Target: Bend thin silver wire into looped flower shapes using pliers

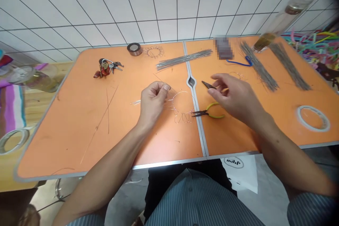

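Note:
My left hand [154, 100] is closed in a pinch on a thin wire, just left of a ring of bent wire [182, 112] with loops along its lower edge. My right hand [233, 95] is wrapped round a dark-tipped tool [208, 84], whose pointed tip sticks out to the left; its handles are hidden in the palm. Below the right fingers, pliers with yellow handles [215, 116] lie on the orange table [169, 141], their jaws toward the wire ring. Some short wires [136, 102] show left of my left hand.
Bundles of straight wire [184, 59] lie at the back and at the right [259, 66]. Keys [113, 65], a dark tape roll [134, 49] and another wire ring [154, 52] sit back left. At right are a tilted glass [282, 23] and a white tape roll [313, 118].

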Demonstrator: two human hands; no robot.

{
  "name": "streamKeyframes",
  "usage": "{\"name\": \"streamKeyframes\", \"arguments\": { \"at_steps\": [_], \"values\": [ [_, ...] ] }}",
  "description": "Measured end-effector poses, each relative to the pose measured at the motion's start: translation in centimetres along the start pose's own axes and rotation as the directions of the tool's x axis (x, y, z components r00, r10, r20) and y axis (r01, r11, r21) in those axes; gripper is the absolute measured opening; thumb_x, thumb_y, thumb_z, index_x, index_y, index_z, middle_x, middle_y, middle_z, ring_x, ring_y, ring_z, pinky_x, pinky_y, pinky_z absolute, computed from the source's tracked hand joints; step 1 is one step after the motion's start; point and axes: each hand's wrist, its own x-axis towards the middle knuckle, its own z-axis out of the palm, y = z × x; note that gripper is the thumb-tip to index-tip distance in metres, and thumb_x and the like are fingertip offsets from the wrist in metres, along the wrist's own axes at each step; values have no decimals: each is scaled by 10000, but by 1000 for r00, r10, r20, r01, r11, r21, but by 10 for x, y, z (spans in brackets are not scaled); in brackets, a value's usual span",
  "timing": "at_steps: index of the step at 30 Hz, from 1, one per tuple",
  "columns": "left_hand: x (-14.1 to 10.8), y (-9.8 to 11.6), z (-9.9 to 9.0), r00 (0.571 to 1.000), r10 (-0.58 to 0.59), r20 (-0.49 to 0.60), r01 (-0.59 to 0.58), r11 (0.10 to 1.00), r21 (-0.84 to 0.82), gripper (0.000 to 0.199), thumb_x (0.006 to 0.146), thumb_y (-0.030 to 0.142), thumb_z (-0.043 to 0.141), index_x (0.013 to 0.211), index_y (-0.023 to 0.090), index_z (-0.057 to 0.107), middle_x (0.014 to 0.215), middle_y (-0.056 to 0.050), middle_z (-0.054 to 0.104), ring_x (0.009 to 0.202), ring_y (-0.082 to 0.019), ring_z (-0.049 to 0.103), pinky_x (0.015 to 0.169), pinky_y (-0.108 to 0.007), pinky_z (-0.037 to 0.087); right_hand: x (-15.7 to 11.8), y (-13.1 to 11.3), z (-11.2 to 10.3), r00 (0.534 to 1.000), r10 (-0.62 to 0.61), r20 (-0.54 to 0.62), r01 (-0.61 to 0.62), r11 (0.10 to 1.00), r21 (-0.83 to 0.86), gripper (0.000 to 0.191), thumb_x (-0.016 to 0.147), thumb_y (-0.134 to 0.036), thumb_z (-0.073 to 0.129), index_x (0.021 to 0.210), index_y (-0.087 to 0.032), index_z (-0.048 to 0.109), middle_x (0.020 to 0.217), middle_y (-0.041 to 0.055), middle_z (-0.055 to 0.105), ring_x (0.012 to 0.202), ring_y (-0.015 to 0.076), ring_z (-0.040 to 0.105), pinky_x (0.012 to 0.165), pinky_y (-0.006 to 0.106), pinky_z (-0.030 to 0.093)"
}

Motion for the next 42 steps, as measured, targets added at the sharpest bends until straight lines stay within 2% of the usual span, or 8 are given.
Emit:
{"name": "streamKeyframes", "arguments": {
  "at_steps": [6,18,21,24,26,29,32,42],
  "values": [
    [2,1,-2,1000,-22,-7,22,1000,-5,193,915,329,748,781,198,707,664,16,586,605,-121,502,600,-267,428,-51,42,-26,998,47,41,-17,838,-545,420,1052,-460,634,1388,-220,709,1280,145,769,1104,375,737,751,424,509],
    [6,-1,-3,1000,-3,-3,3,999,-47,198,896,342,750,774,194,700,636,32,553,578,-110,474,577,-253,415,-51,57,9,997,-26,79,76,666,-742,458,1151,-395,421,1431,-140,678,1076,181,729,926,349,732,615,395,366],
    [8,-1,-3,1000,-21,-17,20,998,-67,215,880,349,759,751,193,686,621,35,538,562,-106,463,554,-250,389,-53,62,6,998,38,42,-2,770,-638,459,1139,-361,396,1404,-143,701,1147,201,748,950,358,732,644,398,421],
    [10,1,-4,999,-34,-35,31,995,-96,214,863,359,769,754,192,693,629,32,542,557,-104,464,543,-248,384,-55,64,-4,982,181,55,-168,968,-184,444,1136,-399,397,1400,-213,702,1168,147,783,900,303,719,715,403,505],
    [12,3,-6,998,-36,-46,30,992,-120,217,854,365,777,755,192,693,629,33,538,553,-101,462,538,-248,381,-55,63,-8,960,259,109,-280,917,285,463,1143,-524,421,1409,-234,666,968,81,753,770,248,671,704,386,530],
    [17,5,-10,997,-42,-58,33,988,-153,235,844,379,789,746,195,679,612,41,513,536,-98,444,521,-249,369,-50,54,-8,905,221,364,-401,729,554,445,1043,-654,643,1170,-229,670,720,-6,618,637,199,577,605,334,467],
    [20,6,-15,996,-39,-76,25,985,-171,258,853,393,789,736,199,665,604,43,503,529,-99,437,514,-249,366,-39,37,-4,869,132,476,-406,741,535,477,1029,-686,650,1007,-210,673,733,7,620,610,168,520,577,320,412],
    [21,14,-21,993,38,-114,-56,986,-159,233,894,376,767,771,200,679,647,33,547,587,-112,492,588,-261,439,-22,6,14,938,5,345,-17,999,32,251,1061,-395,559,1147,-301,775,1137,66,857,1045,313,816,814,395,611]
  ]
}}
